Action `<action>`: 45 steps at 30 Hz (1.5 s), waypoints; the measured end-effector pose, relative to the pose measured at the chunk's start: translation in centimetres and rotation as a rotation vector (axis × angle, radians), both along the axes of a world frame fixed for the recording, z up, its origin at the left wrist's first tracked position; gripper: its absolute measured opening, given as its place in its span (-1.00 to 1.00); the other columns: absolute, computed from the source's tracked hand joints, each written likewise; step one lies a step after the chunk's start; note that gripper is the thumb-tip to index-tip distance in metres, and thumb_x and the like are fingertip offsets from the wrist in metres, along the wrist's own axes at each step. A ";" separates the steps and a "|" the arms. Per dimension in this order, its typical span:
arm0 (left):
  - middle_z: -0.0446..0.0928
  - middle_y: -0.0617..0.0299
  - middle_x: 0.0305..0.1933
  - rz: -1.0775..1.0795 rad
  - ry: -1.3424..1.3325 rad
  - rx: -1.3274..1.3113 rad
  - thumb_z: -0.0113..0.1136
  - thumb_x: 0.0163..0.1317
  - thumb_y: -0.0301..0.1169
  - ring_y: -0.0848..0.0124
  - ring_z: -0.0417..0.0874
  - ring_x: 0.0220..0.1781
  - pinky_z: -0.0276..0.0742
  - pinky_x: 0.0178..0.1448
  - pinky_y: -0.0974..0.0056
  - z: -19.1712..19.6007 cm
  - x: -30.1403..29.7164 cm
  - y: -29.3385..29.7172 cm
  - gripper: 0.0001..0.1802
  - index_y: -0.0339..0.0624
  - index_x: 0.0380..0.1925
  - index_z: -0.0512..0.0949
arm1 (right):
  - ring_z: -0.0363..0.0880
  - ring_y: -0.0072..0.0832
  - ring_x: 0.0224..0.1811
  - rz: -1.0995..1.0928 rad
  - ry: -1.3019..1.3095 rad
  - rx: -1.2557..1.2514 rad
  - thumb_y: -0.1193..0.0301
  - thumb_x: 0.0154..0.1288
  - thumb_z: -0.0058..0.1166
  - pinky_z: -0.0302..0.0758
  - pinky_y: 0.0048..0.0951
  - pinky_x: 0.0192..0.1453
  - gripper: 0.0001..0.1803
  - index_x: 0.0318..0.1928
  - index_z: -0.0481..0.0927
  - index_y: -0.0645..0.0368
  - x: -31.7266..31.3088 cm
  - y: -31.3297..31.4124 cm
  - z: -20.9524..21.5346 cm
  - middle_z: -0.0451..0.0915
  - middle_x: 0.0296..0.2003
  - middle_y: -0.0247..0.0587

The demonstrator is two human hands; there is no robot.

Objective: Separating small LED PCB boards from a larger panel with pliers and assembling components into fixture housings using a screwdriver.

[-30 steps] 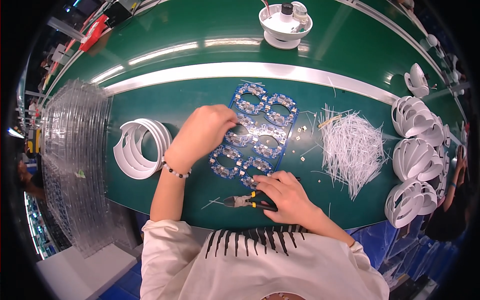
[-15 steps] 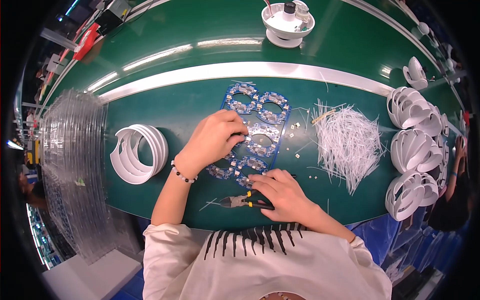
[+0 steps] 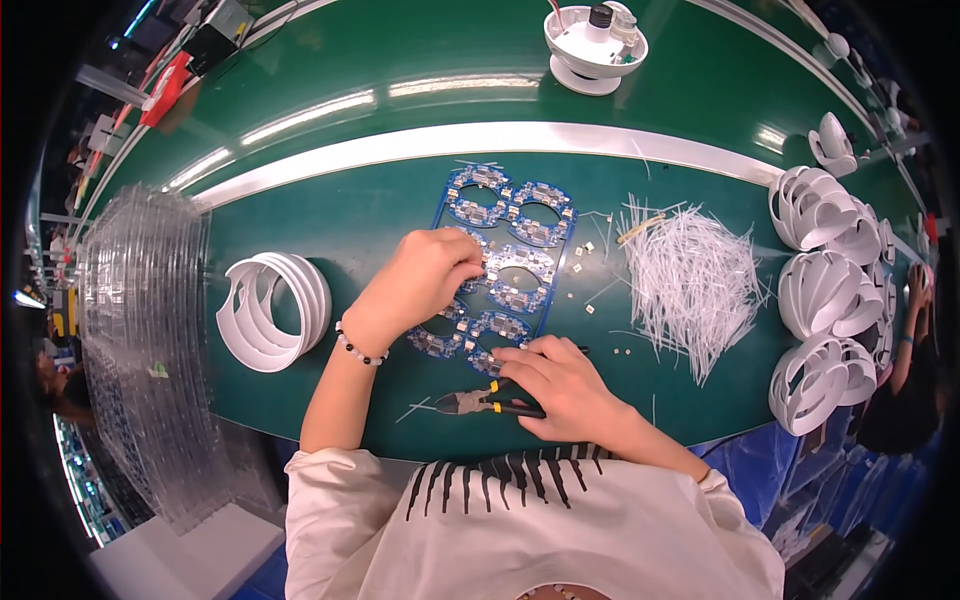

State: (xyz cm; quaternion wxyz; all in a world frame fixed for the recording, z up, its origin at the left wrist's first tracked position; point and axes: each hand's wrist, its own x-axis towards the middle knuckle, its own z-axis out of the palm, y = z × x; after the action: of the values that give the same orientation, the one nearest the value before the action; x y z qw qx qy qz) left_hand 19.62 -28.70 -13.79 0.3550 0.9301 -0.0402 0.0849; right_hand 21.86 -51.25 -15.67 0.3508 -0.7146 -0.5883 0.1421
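A blue circuit-board panel [image 3: 521, 305] with round cut-outs lies on the green mat in front of me. My left hand [image 3: 418, 282] is over its left side, thumb and fingers pinched together; whatever they hold is hidden. At the near edge of the panel, my right hand [image 3: 563, 388] rests its fingertips on the board. Its fingers and palm curl over the spread handles of side cutters [image 3: 462, 402], which have black and yellow grips. The jaws point left, near a few thin white strips [image 3: 416, 409].
A heap of thin white strips [image 3: 692, 290] lies right of the board, with small pale components [image 3: 590, 309] between. White curved housings [image 3: 830, 295] line the right edge. A ribbed white ring [image 3: 275, 312] and stacked clear trays [image 3: 150, 330] stand left; a white bowl-shaped unit [image 3: 597, 50] sits behind.
My left hand's pinched fingers have shifted slightly toward me over the panel. My right hand and the cutters stay in place; the whole view has slid a little.
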 end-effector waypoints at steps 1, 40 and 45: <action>0.51 0.08 -0.46 -0.005 -0.001 -0.003 0.19 -0.05 -0.53 0.11 0.55 -0.41 0.47 -0.31 0.19 0.3 0.1 -0.2 -0.93 -0.29 -0.53 0.53 | 0.37 -0.34 -0.16 0.000 0.000 0.004 0.46 -0.32 0.24 0.34 -0.33 -0.12 -0.51 -0.21 0.47 0.16 0.0 -0.1 0.0 0.46 -0.02 -0.33; 0.52 0.29 -0.39 -0.164 -0.159 0.064 0.26 -0.10 -0.46 0.29 0.49 -0.29 0.32 -0.14 0.25 0.0 0.3 -4.2 -0.88 -0.15 -0.48 0.57 | 0.39 -0.35 -0.18 0.004 -0.003 0.018 0.47 -0.34 0.23 0.34 -0.34 -0.14 -0.49 -0.20 0.47 0.18 0.1 0.0 0.0 0.48 -0.04 -0.32; 0.49 0.28 -0.33 -0.142 -0.126 0.091 0.26 -0.11 -0.46 0.31 0.48 -0.27 0.31 -0.14 0.25 -0.4 0.1 -2.9 -0.84 -0.19 -0.44 0.58 | 0.37 -0.34 -0.16 0.010 -0.003 0.018 0.48 -0.35 0.23 0.32 -0.34 -0.13 -0.48 -0.19 0.45 0.19 0.1 0.0 0.0 0.46 -0.04 -0.27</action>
State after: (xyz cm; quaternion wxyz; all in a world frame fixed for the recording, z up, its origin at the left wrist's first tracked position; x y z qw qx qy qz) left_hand 19.68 -31.64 -14.18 0.3145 0.9328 -0.1322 0.1161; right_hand 21.96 -51.30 -15.63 0.3556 -0.7087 -0.5936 0.1378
